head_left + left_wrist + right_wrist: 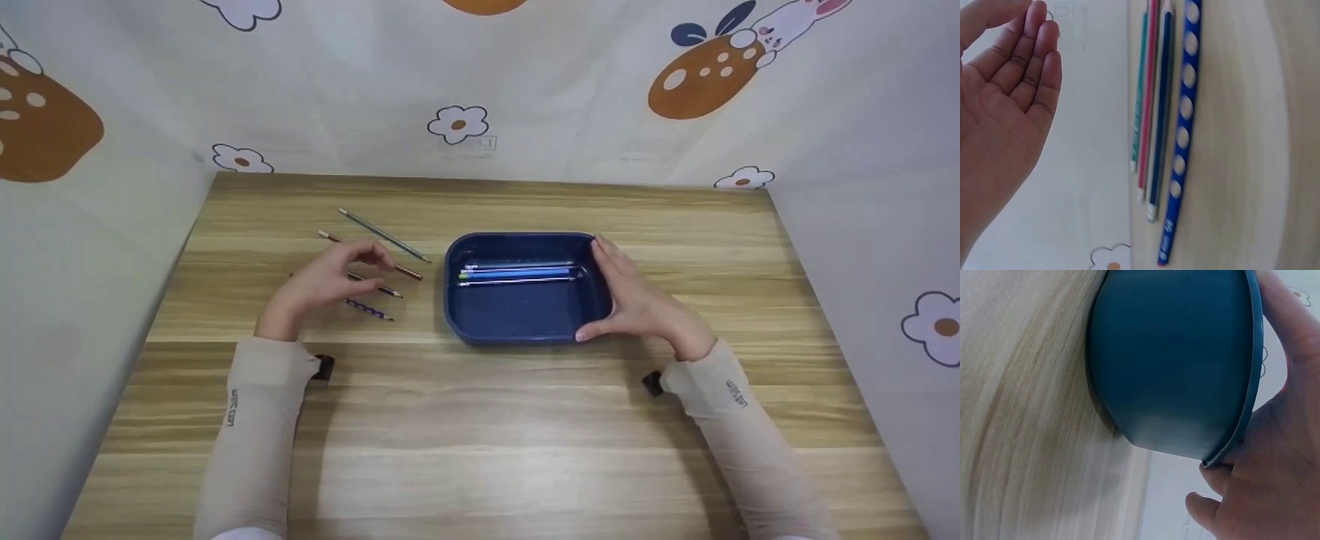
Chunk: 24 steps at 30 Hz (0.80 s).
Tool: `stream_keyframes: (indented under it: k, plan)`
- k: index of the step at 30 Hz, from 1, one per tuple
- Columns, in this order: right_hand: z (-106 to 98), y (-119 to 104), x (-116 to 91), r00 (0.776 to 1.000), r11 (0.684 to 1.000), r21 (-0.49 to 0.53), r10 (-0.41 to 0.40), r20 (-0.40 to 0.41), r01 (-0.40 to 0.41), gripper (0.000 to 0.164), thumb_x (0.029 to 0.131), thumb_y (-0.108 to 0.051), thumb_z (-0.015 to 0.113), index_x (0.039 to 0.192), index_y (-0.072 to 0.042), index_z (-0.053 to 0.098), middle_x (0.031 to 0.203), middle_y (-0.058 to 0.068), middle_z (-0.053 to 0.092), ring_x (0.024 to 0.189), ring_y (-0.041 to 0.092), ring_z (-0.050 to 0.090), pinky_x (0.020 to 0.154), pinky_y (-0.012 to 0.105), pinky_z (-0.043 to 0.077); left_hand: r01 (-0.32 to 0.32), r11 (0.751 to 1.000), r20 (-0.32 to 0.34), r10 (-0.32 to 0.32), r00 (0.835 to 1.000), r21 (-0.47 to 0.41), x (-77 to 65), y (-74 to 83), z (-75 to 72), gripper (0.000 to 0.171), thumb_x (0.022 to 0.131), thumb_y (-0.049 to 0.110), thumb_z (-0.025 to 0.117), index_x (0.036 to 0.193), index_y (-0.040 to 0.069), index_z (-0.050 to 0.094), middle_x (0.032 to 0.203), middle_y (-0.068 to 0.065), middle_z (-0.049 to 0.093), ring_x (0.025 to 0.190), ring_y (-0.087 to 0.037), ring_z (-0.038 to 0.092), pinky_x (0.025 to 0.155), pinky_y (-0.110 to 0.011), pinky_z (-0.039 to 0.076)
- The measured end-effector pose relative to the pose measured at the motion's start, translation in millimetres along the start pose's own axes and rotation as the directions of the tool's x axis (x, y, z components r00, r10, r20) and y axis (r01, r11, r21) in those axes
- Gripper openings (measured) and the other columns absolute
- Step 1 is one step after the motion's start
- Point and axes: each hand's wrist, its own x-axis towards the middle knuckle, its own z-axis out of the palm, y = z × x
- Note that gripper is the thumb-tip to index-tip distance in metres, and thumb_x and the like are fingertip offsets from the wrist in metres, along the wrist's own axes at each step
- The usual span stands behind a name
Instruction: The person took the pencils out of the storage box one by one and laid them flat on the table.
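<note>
My left hand (322, 281) hovers over loose pencils on the left of the table, thumb and fingers bent apart with nothing between them. In the left wrist view the palm of that left hand (1010, 107) shows bare. Beneath and beside it lie a green pencil (1138, 107), a red pencil (1147, 107), a dark blue pencil (1161, 112) and a blue pencil with pale dots (1183, 124). My right hand (637, 300) holds the right end of a dark blue plastic box (525, 319), spread across its rim. Several pencils (517, 274) lie side by side inside the box.
The wood-grain table (480, 442) stretches toward the front. Behind it hangs a pale printed curtain (360, 97) with flowers and rabbits, which also runs along both sides.
</note>
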Motion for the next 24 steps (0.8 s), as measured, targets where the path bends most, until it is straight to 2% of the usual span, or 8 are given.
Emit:
stream_keyframes:
  k: [6, 10, 13, 15, 19, 21, 24]
  plan:
    - [-1, -1, 0, 1.000, 1.000, 0.003, -0.004, 0.004, 0.004, 0.141, 0.062, -0.054, 0.089, 0.158, 0.000, 0.001, 0.168, 0.020, -0.003, 0.156, 0.036, -0.002, 0.125, 0.056, 0.007, -0.056, 0.998, 0.017, 0.056, 0.998, 0.006, 12.1, 13.6, 6.6, 0.025, 0.087, -0.005, 0.067, 0.112, -0.002, 0.062, 0.116, -0.017, 0.065, 0.115, -0.029, 0.058, 0.105, -0.051, 0.044]
    - [-1, 0, -1, 1.000, 1.000, 0.008, -0.019, 0.000, 0.019, 0.141, 0.063, -0.052, 0.090, 0.158, 0.001, 0.001, 0.168, 0.020, -0.003, 0.156, 0.036, -0.002, 0.126, 0.056, 0.006, -0.059, 0.995, 0.037, 0.063, 0.997, -0.082, 19.9, 21.3, 11.7, 0.029, 0.086, -0.002, 0.072, 0.112, -0.004, 0.061, 0.119, -0.019, 0.063, 0.116, -0.032, 0.057, 0.093, -0.031, 0.054]
    - [0, 1, -1, 1.000, 1.000, 0.008, -0.027, -0.002, 0.027, 0.141, 0.063, -0.051, 0.090, 0.158, 0.001, 0.000, 0.168, 0.020, -0.003, 0.156, 0.036, -0.002, 0.126, 0.056, 0.006, -0.066, 0.993, 0.048, 0.071, 0.996, -0.103, 26.3, 26.3, 15.5, 0.032, 0.084, 0.001, 0.076, 0.113, -0.003, 0.061, 0.119, -0.019, 0.063, 0.116, -0.031, 0.057, 0.085, -0.018, 0.054]
    - [0, 1, -1, 1.000, 1.000, 0.005, -0.025, -0.003, 0.025, 0.141, 0.063, -0.052, 0.090, 0.158, 0.001, 0.000, 0.168, 0.020, -0.003, 0.156, 0.036, -0.002, 0.126, 0.055, 0.006, -0.083, 0.994, 0.054, 0.087, 0.995, -0.071, 30.7, 29.8, 18.0, 0.034, 0.084, 0.003, 0.077, 0.113, -0.001, 0.062, 0.118, -0.017, 0.064, 0.116, -0.029, 0.058, 0.089, -0.023, 0.054]
    - [0, 1, -1, 1.000, 1.000, 0.000, -0.020, -0.006, 0.020, 0.141, 0.063, -0.053, 0.090, 0.158, 0.001, 0.001, 0.167, 0.020, -0.003, 0.156, 0.036, -0.002, 0.126, 0.056, 0.007, -0.148, 0.989, 0.073, 0.149, 0.986, -0.025, 39.2, 34.7, 24.6, 0.036, 0.083, 0.006, 0.079, 0.114, 0.000, 0.063, 0.117, -0.017, 0.066, 0.115, -0.029, 0.059, 0.103, -0.044, 0.049]
    - [0, 1, -1, 1.000, 1.000, -0.001, -0.019, -0.007, 0.019, 0.141, 0.063, -0.053, 0.090, 0.158, 0.001, 0.001, 0.167, 0.020, -0.002, 0.156, 0.036, -0.001, 0.125, 0.056, 0.007, -0.171, 0.985, 0.084, 0.173, 0.981, -0.026, 42.9, 36.4, 28.8, 0.037, 0.082, 0.007, 0.079, 0.114, 0.000, 0.063, 0.117, -0.016, 0.066, 0.115, -0.029, 0.059, 0.105, -0.052, 0.046]
    - [0, 1, -1, 1.000, 1.000, -0.002, -0.018, -0.008, 0.018, 0.141, 0.063, -0.053, 0.090, 0.158, 0.001, 0.002, 0.167, 0.020, -0.002, 0.156, 0.036, -0.001, 0.125, 0.056, 0.007, -0.184, 0.983, 0.101, 0.185, 0.978, -0.022, 48.3, 38.7, 35.7, 0.037, 0.082, 0.009, 0.080, 0.114, 0.002, 0.063, 0.117, -0.014, 0.066, 0.116, -0.028, 0.059, 0.108, -0.051, 0.044]
